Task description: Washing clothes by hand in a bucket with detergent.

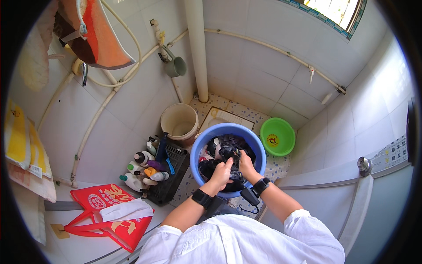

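A large blue basin [260, 152] stands in front of me, filled with dark, wet-looking clothes [235, 143] and some white and red fabric at their left side. My left hand [221, 175] is closed on a bunch of the dark cloth over the middle of the basin. Close beside it on the right, my right hand [247, 166] grips the same dark cloth. Both wrists wear black straps. The exact shape of the garment between my hands cannot be made out, and its lower part is lost among the other clothes.
Behind the basin lies a squat toilet [220, 115]. A green basin [278, 137] sits to the right and a white bucket [179, 122] to the left. Several bottles [144, 158] crowd a black crate [176, 174]. A red bag [105, 193] hangs at lower left; a grey-green dipper [176, 67] hangs from a tap.
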The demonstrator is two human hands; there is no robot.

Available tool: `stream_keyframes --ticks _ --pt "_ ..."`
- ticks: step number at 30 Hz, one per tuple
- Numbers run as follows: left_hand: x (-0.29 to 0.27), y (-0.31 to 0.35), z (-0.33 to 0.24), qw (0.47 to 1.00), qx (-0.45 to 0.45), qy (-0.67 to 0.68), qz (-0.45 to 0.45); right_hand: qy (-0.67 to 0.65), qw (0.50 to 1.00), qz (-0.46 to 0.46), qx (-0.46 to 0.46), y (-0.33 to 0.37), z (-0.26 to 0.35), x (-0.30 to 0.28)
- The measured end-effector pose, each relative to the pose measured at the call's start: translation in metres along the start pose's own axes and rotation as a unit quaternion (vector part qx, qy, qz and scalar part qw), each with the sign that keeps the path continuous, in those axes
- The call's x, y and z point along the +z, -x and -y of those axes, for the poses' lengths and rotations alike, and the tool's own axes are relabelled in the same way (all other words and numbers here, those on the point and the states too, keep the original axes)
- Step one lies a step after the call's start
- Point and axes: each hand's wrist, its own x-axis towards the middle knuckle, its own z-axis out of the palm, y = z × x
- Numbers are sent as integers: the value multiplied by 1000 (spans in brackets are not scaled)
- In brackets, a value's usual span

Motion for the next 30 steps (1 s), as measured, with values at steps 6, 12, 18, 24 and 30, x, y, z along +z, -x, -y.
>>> stream_keyframes --ticks 6,12,18,24,30 --pt "-34 -12 1 986 90 136 -36 -413 855 113 294 34 43 -21" --pt "-34 -2 13 997 81 1 -16 -497 839 95 197 18 26 -19" --pt "-52 1 24 989 73 35 -123 -556 806 108 174 9 22 -45" --pt "-40 -8 17 980 -31 190 -56 -277 945 137 104 16 53 -32" --pt "-6 -7 18 995 -63 65 -40 14 999 -41 -25 19 58 5"
